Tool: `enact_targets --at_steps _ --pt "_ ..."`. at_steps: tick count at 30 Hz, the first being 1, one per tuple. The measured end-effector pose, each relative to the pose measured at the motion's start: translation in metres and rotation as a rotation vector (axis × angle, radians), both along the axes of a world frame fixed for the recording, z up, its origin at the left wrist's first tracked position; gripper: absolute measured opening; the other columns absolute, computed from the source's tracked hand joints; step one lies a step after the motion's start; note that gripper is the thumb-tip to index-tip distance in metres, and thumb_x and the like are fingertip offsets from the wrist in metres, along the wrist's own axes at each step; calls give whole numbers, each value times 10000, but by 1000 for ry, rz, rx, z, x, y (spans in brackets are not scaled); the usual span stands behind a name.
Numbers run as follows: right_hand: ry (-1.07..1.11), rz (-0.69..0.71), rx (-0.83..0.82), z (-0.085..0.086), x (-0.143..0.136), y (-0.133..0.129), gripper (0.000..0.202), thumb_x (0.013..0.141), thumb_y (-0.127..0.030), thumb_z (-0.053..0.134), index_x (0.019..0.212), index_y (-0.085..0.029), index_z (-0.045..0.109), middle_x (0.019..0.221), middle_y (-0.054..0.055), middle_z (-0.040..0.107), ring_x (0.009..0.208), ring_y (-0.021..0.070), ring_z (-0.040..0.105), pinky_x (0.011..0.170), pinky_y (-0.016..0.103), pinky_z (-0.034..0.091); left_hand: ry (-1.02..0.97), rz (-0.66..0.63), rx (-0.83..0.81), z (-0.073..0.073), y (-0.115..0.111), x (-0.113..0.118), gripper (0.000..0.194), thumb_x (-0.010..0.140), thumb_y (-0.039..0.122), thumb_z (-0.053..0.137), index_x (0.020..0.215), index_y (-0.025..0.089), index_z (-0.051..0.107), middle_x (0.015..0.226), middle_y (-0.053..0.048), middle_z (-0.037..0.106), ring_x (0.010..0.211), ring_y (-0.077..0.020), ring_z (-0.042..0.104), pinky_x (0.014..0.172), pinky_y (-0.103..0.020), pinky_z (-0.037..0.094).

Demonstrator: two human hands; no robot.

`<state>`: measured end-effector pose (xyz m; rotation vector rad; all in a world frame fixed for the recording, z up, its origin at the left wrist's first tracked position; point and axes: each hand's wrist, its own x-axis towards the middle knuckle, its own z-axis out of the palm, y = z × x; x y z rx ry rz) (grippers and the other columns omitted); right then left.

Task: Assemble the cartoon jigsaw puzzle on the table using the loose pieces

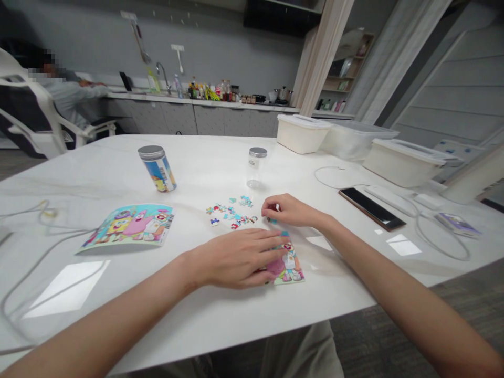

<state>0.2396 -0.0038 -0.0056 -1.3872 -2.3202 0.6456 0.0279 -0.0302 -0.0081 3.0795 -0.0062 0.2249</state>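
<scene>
Our clear jar looks empty; the printed can's contents are hidden. Our flat left hand covers the puzzle; our curled right's grip we cannot tell.

Tabletop glossy, smooth; jar lids metal; phone screen glossy.

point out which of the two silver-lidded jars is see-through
The clear jar, nearer the right hand; the other jar has a blue and yellow printed wrap.
</scene>
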Motion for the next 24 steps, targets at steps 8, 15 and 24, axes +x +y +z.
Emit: enact_targets --at_steps 8,15,24 --pt "-118 -246 233 -10 4 10 149 827 -135 510 768 -150 646 825 51 620 744 156 551 709 259 399 83 36 -84 -14 -12 3 528 1002 406 310 1452 130 329 1521 -117 336 1442 -217 187 1169 -368 184" --pt "-191 -418 206 -17 10 15 176 852 -204 497 805 -165 662 871 66 649 761 173 582 698 259 397 70 47 -72 -13 -7 3 535 997 428 317 1439 129 340 1514 -124 345 1430 -228 226 1164 -376 198" --pt "-317 -458 77 -22 38 24 301 774 -32 503 992 -156 670 975 86 681 851 181 615 726 231 426 52 46 21 -7 -4 4 480 957 465 403 1320 153 440 1396 -129 494 1273 -259 448 1003 -370 365"
